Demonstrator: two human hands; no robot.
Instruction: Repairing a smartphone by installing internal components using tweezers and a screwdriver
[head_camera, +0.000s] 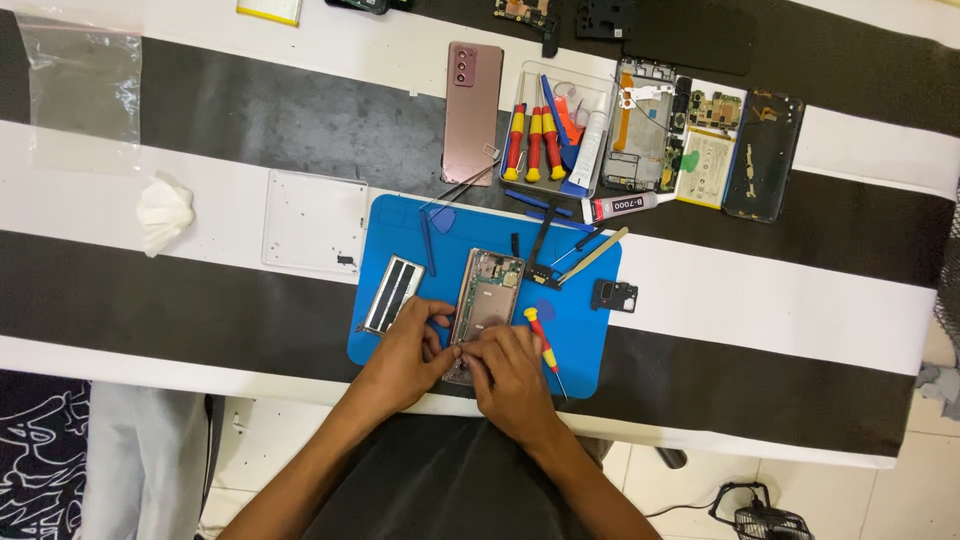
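Your left hand (408, 352) and right hand (508, 368) meet at the near end of the opened phone (487, 300), which lies face down with its back off on the blue mat (580, 330), close to the near edge of the table (760, 300). Both hands are curled, fingertips pinched together on the phone's bottom end; your left thumb and fingers press its left lower corner, your right fingers cover the lower edge. Whether a small part sits between your fingertips you cannot tell from here.

Just to the right of your right hand a red and yellow screwdriver (543, 345) lies on the mat, tip toward the near edge. To the left of your left hand a flat striped part (393, 293) rests at the mat's left edge. Toward the far side of the mat lie a blue pry tool (427, 242) and a pale spudger (594, 255).

Beyond the mat, a clear tray (600, 90) holds more screwdrivers (533, 142), with a pink back cover (472, 112) to its left and a glue tube (622, 206) just in front. A white plate (314, 222) lies left of the mat, and a crumpled tissue (163, 212) farther toward the left edge.
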